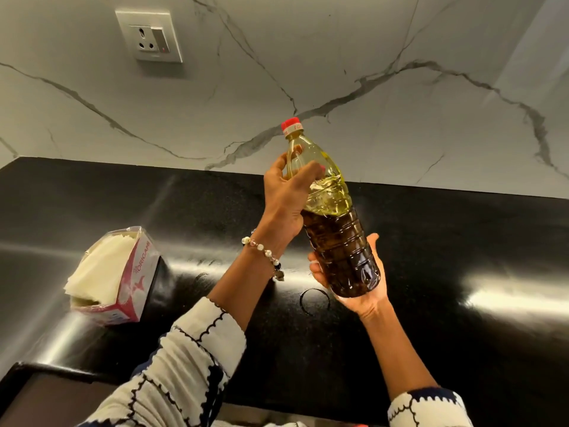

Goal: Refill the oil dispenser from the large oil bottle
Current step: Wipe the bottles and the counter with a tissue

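The large oil bottle (335, 217) is held in the air above the black worktop (462, 241), over its middle stretch and a little short of the back edge where the marble wall (277, 87) rises. It leans slightly, its red cap (291, 124) on top and pointing toward the wall. The oil fills it up to the shoulder.

The left hand (286, 195) grips the bottle high up, just under the neck; its fingers (314, 169) are curled round the shoulder with the thumb on the near side. A bead bracelet (264, 252) sits on that wrist. The right hand (354, 282) cups the bottom of the bottle from below, palm up, its fingers wrapped partly round the base and mostly hidden behind it.

Both sleeves (191, 359) are white with dark wavy lines.

Near the left edge of the worktop stands an opened box of paper napkins (114, 272), tilted, with white sheets spilling out of its top. On the worktop just below the bottle's base lies a faint ring mark (308, 300). A wall socket (149, 35) is set into the marble at the upper left.
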Motion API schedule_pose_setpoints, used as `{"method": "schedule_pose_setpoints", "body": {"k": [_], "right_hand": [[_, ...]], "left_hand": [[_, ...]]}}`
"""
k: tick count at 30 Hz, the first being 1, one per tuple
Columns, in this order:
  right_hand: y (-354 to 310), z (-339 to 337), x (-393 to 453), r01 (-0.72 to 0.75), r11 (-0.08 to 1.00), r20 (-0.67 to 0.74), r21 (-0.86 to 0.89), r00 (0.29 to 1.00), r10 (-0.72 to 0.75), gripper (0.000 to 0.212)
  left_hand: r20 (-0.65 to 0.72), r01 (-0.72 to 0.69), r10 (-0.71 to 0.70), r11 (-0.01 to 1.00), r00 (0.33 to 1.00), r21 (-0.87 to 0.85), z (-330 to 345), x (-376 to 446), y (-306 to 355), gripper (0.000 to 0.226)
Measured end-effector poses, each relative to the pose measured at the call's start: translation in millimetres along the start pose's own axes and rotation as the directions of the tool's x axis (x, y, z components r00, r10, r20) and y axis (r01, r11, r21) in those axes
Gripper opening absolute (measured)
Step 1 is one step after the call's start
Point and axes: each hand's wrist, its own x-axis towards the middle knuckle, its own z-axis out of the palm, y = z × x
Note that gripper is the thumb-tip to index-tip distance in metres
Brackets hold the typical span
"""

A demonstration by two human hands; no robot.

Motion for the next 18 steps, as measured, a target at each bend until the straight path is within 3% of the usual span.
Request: {"method": "schedule_pose_setpoints", "body": {"k": [2,4,7,11,15,18], "right_hand": [[8,6,-2,0.100,0.985,-0.033,0.138,0.995,-0.096,0.093],[13,13,2,0.229,0.954,-0.196,0.192,0.962,-0.192,0.075],[14,23,12,0.382,0.904,-0.450,0.190,0.853,-0.266,0.052],[11,24,15,0.450,0.886,-0.618,0.112,0.729,-0.293,0.053],[9,29,13,0.492,0.852,-0.683,-0.181,0.560,-0.469,0.037],[5,35,12,0.463,0.790,-0.671,-0.402,0.438,-0.598,0.024]], "left_hand": [[-0.020,-0.046,0.046,0.999,0.999,0.001,-1,1,1,0.053],[-0.036,-0.117,0.118,0.992,0.992,0.036,0,-1,1,0.055],[-0.042,-0.219,0.224,0.971,0.974,0.093,4,-4,-4,0.055],[-0.059,-0.331,0.347,0.925,0.936,0.188,8,-10,-12,0.064],[-0.036,-0.398,0.422,0.876,0.906,0.272,16,-17,-13,0.064],[-0.043,-0.380,0.404,0.888,0.914,0.261,20,-20,-11,0.068]]}}
